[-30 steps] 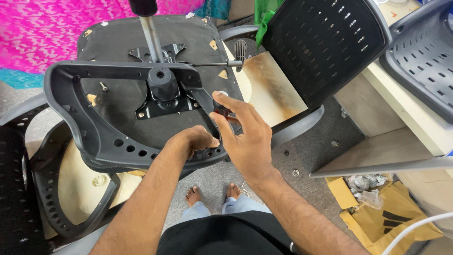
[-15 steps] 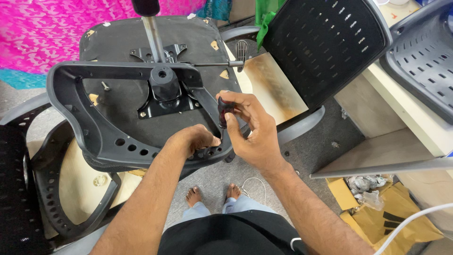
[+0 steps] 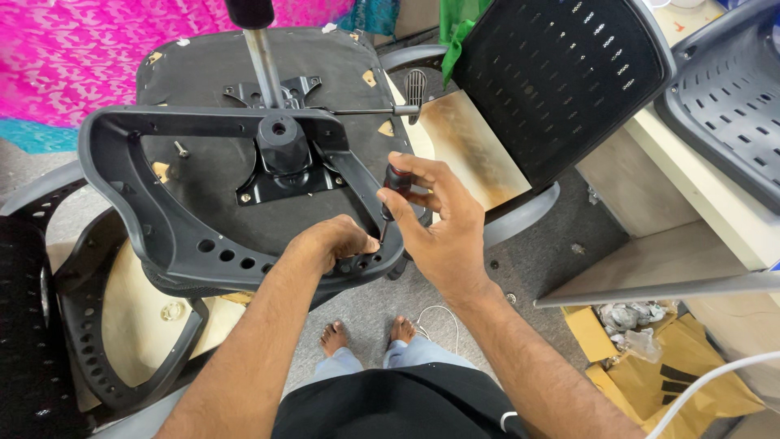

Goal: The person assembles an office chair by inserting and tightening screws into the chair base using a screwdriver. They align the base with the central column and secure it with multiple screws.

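Right hand: my right hand pinches the screwdriver near its top, thumb and first fingers closed round the black handle with its red band, the other fingers loosely curled behind.
Screwdriver: it stands nearly upright, tilted a little, its shaft running down to the near right corner of the armrest frame; the tip is hidden behind my left hand.
Left hand: my left hand is closed in a loose fist, knuckles up, resting on the frame's lower rim just beside the screwdriver's lower end; I cannot tell whether the fingers grip anything underneath.
Armrest frame: a grey plastic loop with a row of round holes along its near edge, lying across the upturned chair seat.
Seat underside: black, facing up, with a black metal mounting plate bolted in the middle and a socket hub rising from it.
Gas column: a metal post stands up from the far side of the plate, with a thin lever rod running right to a black paddle.
Around: a black perforated backrest leans at the upper right, more chair parts lie at the left, pink cloth at the far left.
Below: my bare feet on grey floor.
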